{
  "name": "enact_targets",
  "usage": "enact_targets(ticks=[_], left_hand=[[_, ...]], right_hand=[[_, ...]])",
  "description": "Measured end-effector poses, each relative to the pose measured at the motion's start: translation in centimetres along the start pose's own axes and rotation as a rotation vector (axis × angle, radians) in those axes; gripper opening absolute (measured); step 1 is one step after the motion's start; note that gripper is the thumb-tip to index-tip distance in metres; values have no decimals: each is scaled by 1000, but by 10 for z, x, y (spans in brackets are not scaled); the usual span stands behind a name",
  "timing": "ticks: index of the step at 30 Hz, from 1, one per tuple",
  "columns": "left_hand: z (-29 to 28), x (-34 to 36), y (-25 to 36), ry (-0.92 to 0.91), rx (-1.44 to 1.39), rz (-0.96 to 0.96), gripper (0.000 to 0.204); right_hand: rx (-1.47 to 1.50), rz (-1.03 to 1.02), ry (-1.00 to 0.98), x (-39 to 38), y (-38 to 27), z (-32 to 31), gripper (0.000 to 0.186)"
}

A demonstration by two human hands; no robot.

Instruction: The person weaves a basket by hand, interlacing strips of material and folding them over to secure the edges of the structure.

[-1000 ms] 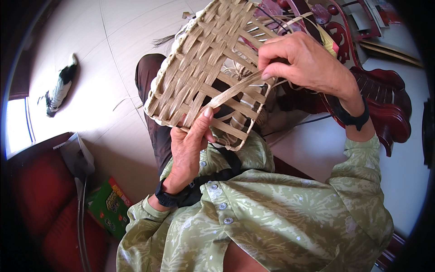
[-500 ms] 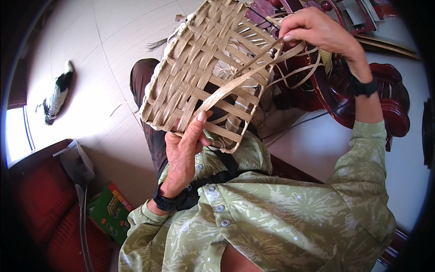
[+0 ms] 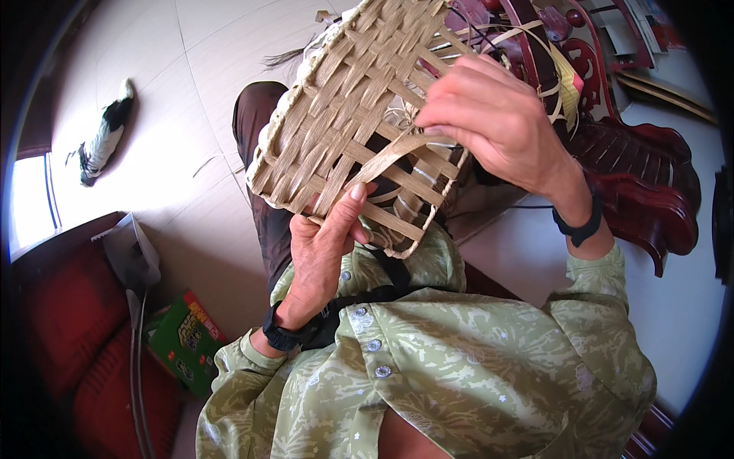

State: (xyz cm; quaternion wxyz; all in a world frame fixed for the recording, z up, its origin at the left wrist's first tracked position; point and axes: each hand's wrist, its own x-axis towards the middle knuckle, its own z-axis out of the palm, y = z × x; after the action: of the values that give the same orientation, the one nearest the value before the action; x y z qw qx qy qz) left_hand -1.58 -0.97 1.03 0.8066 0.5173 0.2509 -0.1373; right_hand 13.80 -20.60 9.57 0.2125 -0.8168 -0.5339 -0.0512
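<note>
1. The two hands are apart. The left hand [image 3: 317, 249] pinches the basket [image 3: 321, 126] by its near edge, thumb on top. The right hand [image 3: 497, 115] has its fingers curled and pinches a flat strip [image 3: 386, 161].
2. Half a second ago, the right hand was higher and farther right. Now it is back low over the gaps, so the strip seems close enough to tuck in.
3. The basket is at the top middle, held above the lap. Its near corner is close to the shirt [image 3: 474, 344].
4. Left of it is wide floor [image 3: 206, 84]. On the right, the red wooden chair [image 3: 642, 203] leaves less room.
</note>
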Motion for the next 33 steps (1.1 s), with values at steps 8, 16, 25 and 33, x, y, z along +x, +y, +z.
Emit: enact_targets(ticks=[8, 16, 25, 33], left_hand=[[1, 0, 1, -3, 6, 19, 31], [-1, 0, 2, -23, -1, 28, 31], [0, 2, 3, -22, 27, 15, 35], [-2, 1, 2, -33, 14, 24, 33]], right_hand=[[-53, 157, -57, -13, -13, 20, 21], [317, 523, -315, 4, -29, -10, 22], [287, 226, -501, 62, 18, -10, 28], [197, 341, -913, 54, 32, -7, 33]])
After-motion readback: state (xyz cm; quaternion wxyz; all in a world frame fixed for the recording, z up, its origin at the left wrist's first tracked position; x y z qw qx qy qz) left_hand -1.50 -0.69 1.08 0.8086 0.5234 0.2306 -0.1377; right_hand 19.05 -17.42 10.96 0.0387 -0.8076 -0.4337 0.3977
